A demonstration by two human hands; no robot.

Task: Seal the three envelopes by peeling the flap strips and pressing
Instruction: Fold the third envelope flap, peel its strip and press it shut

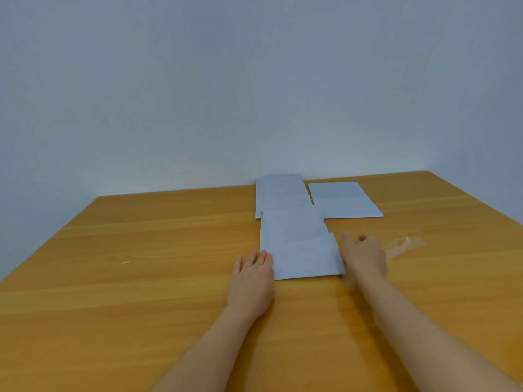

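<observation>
Three white envelopes lie flat on a wooden table. The nearest envelope sits between my hands and overlaps the front edge of a second envelope behind it. A third envelope lies at the back right. My left hand rests flat on the table, fingertips touching the near envelope's left edge. My right hand sits at that envelope's right edge with fingers loosely curled; nothing is visibly held in it.
A crumpled clear peeled strip lies on the table right of my right hand. A pale wall stands behind the table's far edge. A small white speck marks the table at the left.
</observation>
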